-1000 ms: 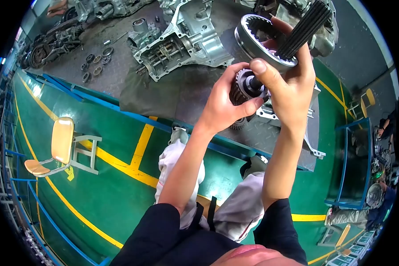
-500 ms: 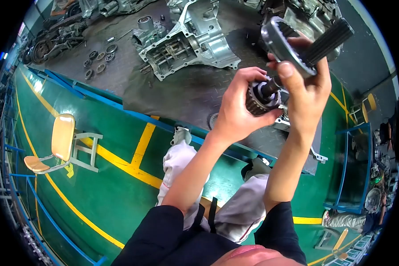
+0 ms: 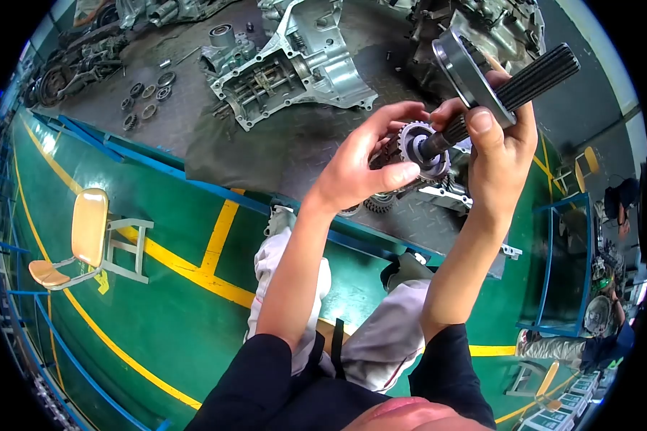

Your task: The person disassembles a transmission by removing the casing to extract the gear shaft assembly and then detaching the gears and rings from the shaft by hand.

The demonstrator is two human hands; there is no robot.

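Observation:
My right hand (image 3: pixel 499 147) is closed around a splined shaft (image 3: pixel 543 75), held tilted above the bench. A wide metal ring with inner teeth (image 3: pixel 467 72) sits around that shaft, against my right fingers and thumb. At the shaft's lower left end is a toothed gear (image 3: pixel 415 140) with a pale face. My left hand (image 3: pixel 359 154) curls around this gear, thumb on its near side and fingers over the far side. Part of the gear is hidden by the left fingers. Below the hands, more gears (image 3: pixel 381 203) lie on the bench.
On the metal-topped bench (image 3: pixel 295 161) lie an opened gearbox housing (image 3: pixel 266 82), several bearings (image 3: pixel 149 92) and a larger transmission case (image 3: pixel 442 32). A wooden-seated chair (image 3: pixel 90 226) stands left on the green floor. Another person (image 3: pixel 564 346) is at the right edge.
My left hand has shifted left and its thumb has moved onto the gear's near side, leaving more of the gear's pale face showing. The view has turned slightly.

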